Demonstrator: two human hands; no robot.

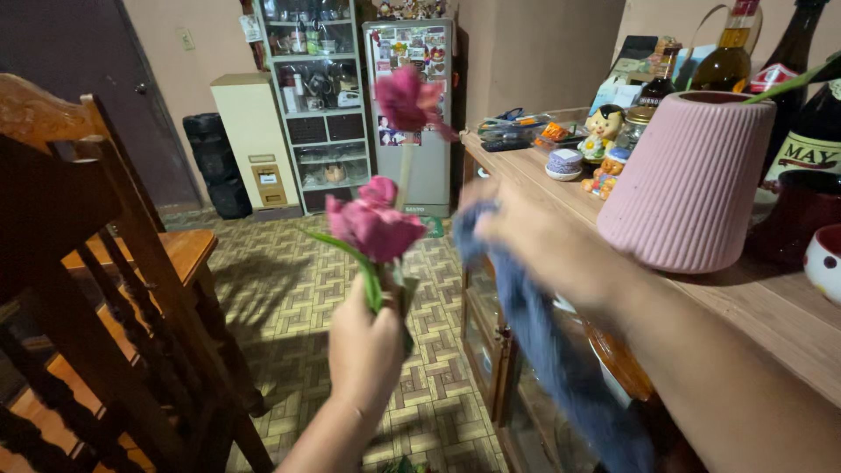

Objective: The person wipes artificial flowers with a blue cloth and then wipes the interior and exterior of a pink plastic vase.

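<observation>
Left hand (363, 346) clamped on upright pink flowers (375, 226), blooms up; right hand (534, 241) gripping blue cloth (561, 359)

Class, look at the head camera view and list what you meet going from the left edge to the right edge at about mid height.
Dark wooden chair → left hand holding pink flowers → blurred right hand with a blue cloth → ribbed pink vase on the wooden counter → dark red cup.

Flowers (375, 226) left of vase (689, 180) (on counter (771, 320))
</observation>
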